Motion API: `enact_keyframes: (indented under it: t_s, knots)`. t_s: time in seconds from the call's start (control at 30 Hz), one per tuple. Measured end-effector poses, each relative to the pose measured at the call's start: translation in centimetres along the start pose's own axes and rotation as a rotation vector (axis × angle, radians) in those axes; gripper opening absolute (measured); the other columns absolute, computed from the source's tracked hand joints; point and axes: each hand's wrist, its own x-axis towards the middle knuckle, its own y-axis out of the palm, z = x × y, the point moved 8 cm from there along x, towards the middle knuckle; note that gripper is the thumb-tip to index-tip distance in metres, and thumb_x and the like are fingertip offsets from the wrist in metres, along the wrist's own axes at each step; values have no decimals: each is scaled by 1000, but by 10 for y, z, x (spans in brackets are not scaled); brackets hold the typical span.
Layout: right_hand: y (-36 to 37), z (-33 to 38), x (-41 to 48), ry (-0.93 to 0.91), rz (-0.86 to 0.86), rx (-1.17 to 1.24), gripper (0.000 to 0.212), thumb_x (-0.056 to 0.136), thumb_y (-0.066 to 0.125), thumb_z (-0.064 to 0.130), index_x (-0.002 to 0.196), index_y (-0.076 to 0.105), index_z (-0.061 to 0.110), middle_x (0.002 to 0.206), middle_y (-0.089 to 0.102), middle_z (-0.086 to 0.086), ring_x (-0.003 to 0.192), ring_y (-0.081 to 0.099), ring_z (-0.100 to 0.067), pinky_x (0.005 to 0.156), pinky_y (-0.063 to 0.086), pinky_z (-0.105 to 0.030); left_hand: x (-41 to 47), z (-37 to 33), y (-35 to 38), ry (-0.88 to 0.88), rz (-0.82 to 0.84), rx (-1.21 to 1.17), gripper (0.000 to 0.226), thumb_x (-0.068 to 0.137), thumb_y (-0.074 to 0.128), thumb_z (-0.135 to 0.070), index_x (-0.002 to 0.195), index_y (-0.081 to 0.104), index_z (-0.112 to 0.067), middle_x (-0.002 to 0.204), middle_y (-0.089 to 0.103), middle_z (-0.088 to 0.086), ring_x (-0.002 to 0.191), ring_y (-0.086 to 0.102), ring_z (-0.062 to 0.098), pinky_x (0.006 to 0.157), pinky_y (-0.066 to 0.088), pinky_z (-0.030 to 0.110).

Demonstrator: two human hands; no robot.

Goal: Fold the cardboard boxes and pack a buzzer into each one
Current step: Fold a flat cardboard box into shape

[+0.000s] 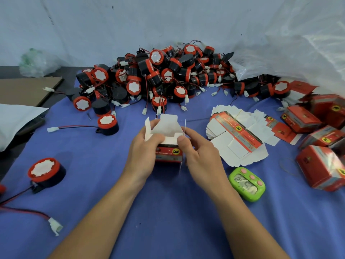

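Left hand (143, 148) and right hand (200, 156) each pinch the upright box (169, 155), probably still empty; crease the side flaps (147, 128) inward before tucking the lid (169, 122).

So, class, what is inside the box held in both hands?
Only white flaps of the box show; the left hand, right hand and flaps hide its inside.

Pale wall (130, 25) behind a table under blue cloth (168, 221), clear plastic sheeting (308, 43) at right.
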Motion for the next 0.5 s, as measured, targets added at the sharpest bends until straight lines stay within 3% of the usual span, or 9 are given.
enact_keyframes:
  t_s: [0.07,0.13,0.2,0.27,0.37,0.43,0.5]
  knots:
    - [0,-3,-1,0,-50,-23,33,102,53,46,135,57,52,108,70,26,96,62,4,81,47,-14,-1,3,2,15,-5,69,44,78,54,-33,119,62,-46,104,75,-17,90,70,1,70,51,19]
    - [-4,1,-3,-46,-162,-11,39,101,60,34,137,58,49,105,67,29,91,61,2,77,46,-9,-5,3,5,34,-17,119,48,78,53,-38,125,57,-45,105,73,-21,92,68,-3,70,49,15]
    - [-7,5,-4,-91,-233,3,36,99,65,21,127,69,43,103,65,32,99,62,2,85,51,-15,-8,2,8,59,-37,131,47,79,53,-38,126,56,-41,106,72,-19,95,68,-1,72,50,16]
    - [-6,7,-4,-124,-210,-27,30,98,66,19,117,75,41,121,62,32,119,55,8,100,47,-19,-9,-1,9,98,-60,162,46,81,52,-36,126,53,-43,109,68,-28,99,66,-2,73,48,11]
    - [2,3,-1,-77,-82,8,22,101,60,29,106,76,43,141,61,17,134,43,13,106,40,-16,-15,-9,11,191,-21,351,60,89,45,-52,147,30,-61,125,49,-52,110,51,-23,84,36,-4]
    - [-2,0,1,-73,-89,-4,25,103,54,30,103,79,32,119,70,25,116,60,5,93,47,-17,-18,-9,19,237,97,415,64,89,39,-72,150,22,-65,144,43,-42,125,42,-24,101,34,1]
    - [-8,1,3,-84,-129,-23,26,103,54,23,98,80,23,93,66,38,96,61,-4,77,47,-14,-20,-6,27,161,224,229,53,88,39,-75,141,40,-68,145,53,-32,134,49,-9,113,41,25]
